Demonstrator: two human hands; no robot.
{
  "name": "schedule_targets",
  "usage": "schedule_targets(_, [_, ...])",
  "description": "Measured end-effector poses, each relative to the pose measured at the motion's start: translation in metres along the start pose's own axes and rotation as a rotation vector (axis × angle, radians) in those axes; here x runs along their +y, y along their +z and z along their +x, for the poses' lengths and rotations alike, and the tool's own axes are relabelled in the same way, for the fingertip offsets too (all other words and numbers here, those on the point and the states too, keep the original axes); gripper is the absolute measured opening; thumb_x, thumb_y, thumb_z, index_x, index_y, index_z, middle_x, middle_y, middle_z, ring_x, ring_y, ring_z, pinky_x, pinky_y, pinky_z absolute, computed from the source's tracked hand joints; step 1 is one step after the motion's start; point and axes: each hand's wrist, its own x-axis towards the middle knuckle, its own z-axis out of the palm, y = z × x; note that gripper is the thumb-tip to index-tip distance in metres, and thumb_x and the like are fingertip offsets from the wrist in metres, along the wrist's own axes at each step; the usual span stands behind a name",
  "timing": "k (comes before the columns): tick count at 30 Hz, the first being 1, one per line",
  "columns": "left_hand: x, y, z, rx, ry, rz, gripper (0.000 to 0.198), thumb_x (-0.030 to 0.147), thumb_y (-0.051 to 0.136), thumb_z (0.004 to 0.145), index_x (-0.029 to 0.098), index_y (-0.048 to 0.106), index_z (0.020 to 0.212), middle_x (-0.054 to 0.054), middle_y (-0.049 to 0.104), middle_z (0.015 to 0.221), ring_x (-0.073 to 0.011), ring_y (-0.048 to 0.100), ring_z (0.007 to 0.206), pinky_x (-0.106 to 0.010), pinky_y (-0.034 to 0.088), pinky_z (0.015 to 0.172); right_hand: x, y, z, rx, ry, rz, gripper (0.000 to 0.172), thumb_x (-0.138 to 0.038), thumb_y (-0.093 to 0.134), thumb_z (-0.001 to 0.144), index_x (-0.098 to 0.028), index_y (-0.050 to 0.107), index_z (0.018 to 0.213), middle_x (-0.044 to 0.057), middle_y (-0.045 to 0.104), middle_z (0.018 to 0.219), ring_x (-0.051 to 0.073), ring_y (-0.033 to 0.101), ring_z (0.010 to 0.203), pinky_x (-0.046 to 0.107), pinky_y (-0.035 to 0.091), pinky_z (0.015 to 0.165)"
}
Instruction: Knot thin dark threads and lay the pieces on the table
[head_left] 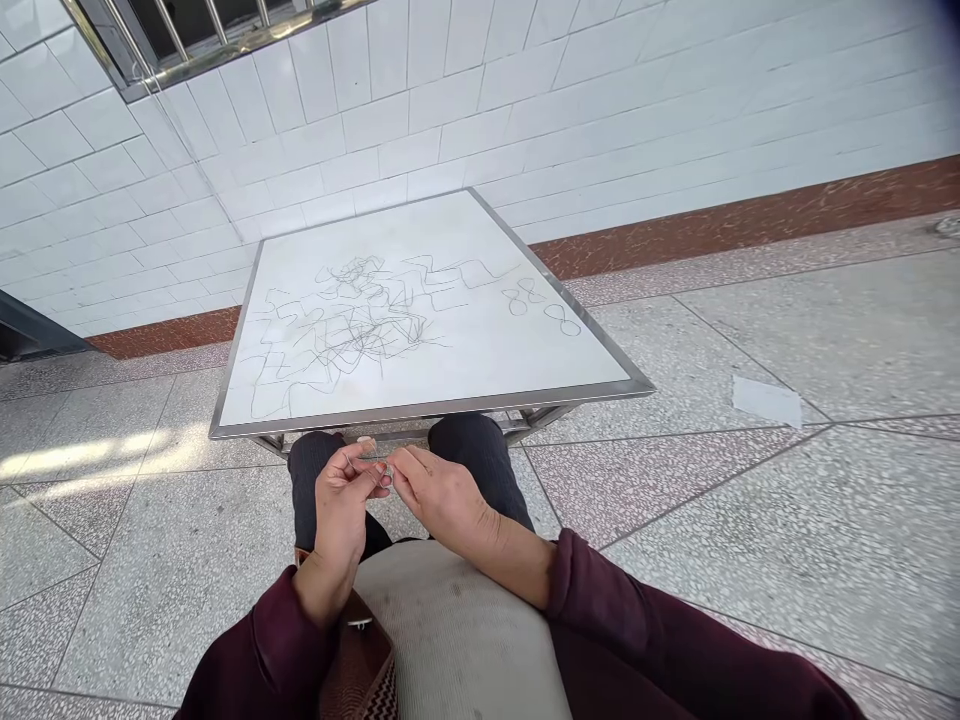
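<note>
My left hand (346, 500) is above my lap, thumb and fingers pinched on a piece of thin wire (388, 476) that looks curved. Against its fingertips my right hand (442, 492) is closed on the same wire, its back turned up and its fingertips mostly hidden. Just beyond the hands stands a white-topped table (510, 370) with a metal rim. A loose tangle of thin bent wires (367, 330) is spread over its left and middle. Several wires bent into double loops (562, 320) lie near its right edge.
A white tiled wall (450, 130) is behind the table, with a barred window (214, 25) at upper left. A pale flat piece (766, 400) lies on the speckled floor at right. A brown woven strap (360, 660) hangs beside my left forearm.
</note>
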Motion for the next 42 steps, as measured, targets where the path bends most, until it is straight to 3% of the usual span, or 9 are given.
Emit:
schedule_targets(6, [-0.004, 0.004, 0.002, 0.019, 0.034, -0.04, 0.034, 0.024, 0.08, 0.066, 0.017, 0.068, 0.097, 0.004, 0.064, 0.063, -0.0103, 0.062, 0.06, -0.024, 0.051, 0.063, 0.003, 0.002, 0.0, 0.049, 0.108, 0.033, 0.01, -0.02, 0.046, 0.096, -0.019, 0.053, 0.088, -0.001, 0.063, 0.067, 0.012, 0.058, 0.058, 0.024, 0.035, 0.054])
schedule_targets(18, [-0.003, 0.006, 0.001, 0.028, 0.056, -0.032, 0.034, 0.025, 0.081, 0.066, 0.015, 0.068, 0.096, 0.004, 0.062, 0.062, -0.0104, 0.062, 0.059, -0.026, 0.052, 0.066, 0.001, 0.0, 0.002, 0.114, 0.028, -0.063, 0.02, -0.014, 0.047, 0.093, -0.02, 0.051, 0.074, -0.001, 0.061, 0.062, 0.011, 0.056, 0.056, 0.025, 0.034, 0.055])
schedule_targets(25, [-0.002, 0.004, -0.001, 0.043, 0.062, -0.034, 0.034, 0.025, 0.081, 0.066, 0.016, 0.068, 0.095, 0.005, 0.063, 0.062, -0.0101, 0.062, 0.06, -0.025, 0.052, 0.065, 0.003, 0.005, -0.001, 0.063, 0.149, 0.08, 0.004, -0.019, 0.052, 0.092, -0.02, 0.053, 0.088, -0.003, 0.063, 0.063, 0.011, 0.06, 0.054, 0.022, 0.035, 0.051])
schedule_targets(42, [-0.004, 0.001, 0.001, 0.031, 0.06, 0.002, 0.033, 0.025, 0.078, 0.068, 0.017, 0.068, 0.098, 0.005, 0.061, 0.063, -0.0109, 0.061, 0.058, -0.027, 0.052, 0.065, 0.004, -0.006, -0.001, -0.027, 0.018, 0.13, 0.024, -0.019, 0.037, 0.1, -0.019, 0.056, 0.084, 0.004, 0.064, 0.074, 0.017, 0.059, 0.068, 0.027, 0.043, 0.063])
